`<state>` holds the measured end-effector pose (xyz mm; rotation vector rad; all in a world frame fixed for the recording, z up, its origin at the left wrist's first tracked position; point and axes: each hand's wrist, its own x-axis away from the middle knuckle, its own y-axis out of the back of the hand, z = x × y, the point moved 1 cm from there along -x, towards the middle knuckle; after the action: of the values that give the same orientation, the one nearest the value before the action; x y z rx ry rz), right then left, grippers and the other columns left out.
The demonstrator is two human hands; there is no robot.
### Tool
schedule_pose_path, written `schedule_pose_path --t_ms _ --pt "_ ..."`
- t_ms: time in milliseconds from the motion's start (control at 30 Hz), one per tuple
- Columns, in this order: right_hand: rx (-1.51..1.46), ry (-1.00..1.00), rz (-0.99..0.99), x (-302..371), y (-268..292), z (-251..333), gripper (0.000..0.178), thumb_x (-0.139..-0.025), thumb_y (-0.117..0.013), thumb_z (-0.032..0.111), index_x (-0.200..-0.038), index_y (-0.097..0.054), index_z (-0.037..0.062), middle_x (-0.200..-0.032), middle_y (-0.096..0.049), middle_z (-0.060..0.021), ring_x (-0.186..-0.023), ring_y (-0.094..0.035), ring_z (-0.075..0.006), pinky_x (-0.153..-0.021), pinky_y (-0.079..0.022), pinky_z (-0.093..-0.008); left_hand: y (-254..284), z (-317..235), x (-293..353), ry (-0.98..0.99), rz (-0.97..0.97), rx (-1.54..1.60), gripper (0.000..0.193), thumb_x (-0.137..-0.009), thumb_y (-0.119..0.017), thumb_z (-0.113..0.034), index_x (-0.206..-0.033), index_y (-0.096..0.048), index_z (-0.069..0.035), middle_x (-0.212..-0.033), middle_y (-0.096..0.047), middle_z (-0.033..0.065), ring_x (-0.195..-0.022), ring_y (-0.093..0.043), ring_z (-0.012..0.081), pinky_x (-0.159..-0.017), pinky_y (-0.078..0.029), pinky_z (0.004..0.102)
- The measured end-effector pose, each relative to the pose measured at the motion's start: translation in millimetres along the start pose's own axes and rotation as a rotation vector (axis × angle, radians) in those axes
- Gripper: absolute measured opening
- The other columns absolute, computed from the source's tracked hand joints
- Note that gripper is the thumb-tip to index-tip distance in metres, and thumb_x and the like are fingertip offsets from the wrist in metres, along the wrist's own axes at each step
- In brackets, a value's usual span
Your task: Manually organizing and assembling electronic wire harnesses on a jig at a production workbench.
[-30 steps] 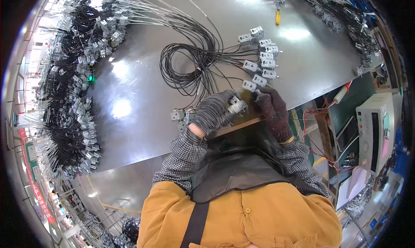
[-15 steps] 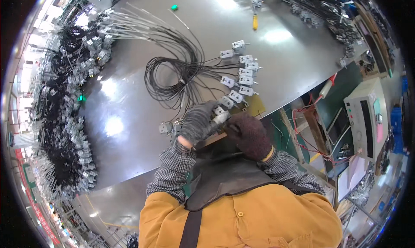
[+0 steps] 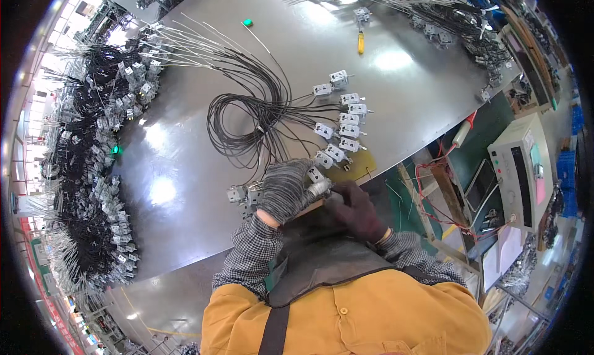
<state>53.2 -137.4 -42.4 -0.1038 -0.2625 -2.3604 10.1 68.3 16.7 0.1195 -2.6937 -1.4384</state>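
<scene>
My left hand, in a grey striped glove, is closed around a small silver box-shaped part at the table's near edge. Close to that part's right end is my right hand in a dark maroon glove; motion smears it and its fingers are partly hidden. Beyond my hands several similar silver parts with short shafts lie in a curved row. Thin black leads run from them into a looped bundle with pale ends fanned out at the far left. More silver parts sit just left of my left hand.
The metal table carries a large heap of black leads and silver parts on the left and another pile at the far right. A yellow-handled screwdriver lies far off. A pale instrument box with red wires stands at right.
My right hand has shifted slightly down and is now blurred. The left hand stays on the silver part. The whole view has tilted a little.
</scene>
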Motion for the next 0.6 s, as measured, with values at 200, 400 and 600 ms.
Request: schedule_pose_path --t_ms 200,400,600 --pt "0.220 0.167 -0.046 2.6 8.0 9.9 0.033 -0.098 -0.068 0.019 -0.122 -0.057 -0.0003 -0.091 -0.065 -0.0102 -0.086 -0.063 -0.0176 -0.078 -0.054 -0.0363 -0.3 -6.4 -2.6 0.047 -0.005 -0.019 0.048 -0.087 -0.077 -0.048 -0.103 -0.071 -0.003 -0.089 -0.070 0.0174 -0.083 -0.069 0.0362 -0.078 -0.054 0.0461" --pt "-0.685 -0.470 0.314 -4.7 20.1 14.2 0.035 -0.095 -0.071 0.016 -0.124 -0.058 0.0022 -0.099 -0.068 -0.0132 -0.090 -0.067 -0.0226 -0.079 -0.055 -0.0378 -5.7 -1.2 -2.0 0.051 -0.059 -0.039 0.048 -0.088 -0.076 -0.049 -0.103 -0.070 -0.004 -0.089 -0.071 0.0156 -0.083 -0.069 0.0355 -0.079 -0.054 0.0458" --pt "0.306 0.308 -0.107 -4.6 13.7 30.8 0.033 -0.094 -0.072 0.016 -0.121 -0.059 0.0022 -0.099 -0.069 -0.0131 -0.086 -0.068 -0.0240 -0.077 -0.056 -0.0379 -2.9 -9.3 -5.0 0.115 -0.013 -0.056 0.050 -0.089 -0.075 -0.050 -0.109 -0.070 -0.004 -0.093 -0.072 0.0175 -0.088 -0.069 0.0362 -0.083 -0.055 0.0454"
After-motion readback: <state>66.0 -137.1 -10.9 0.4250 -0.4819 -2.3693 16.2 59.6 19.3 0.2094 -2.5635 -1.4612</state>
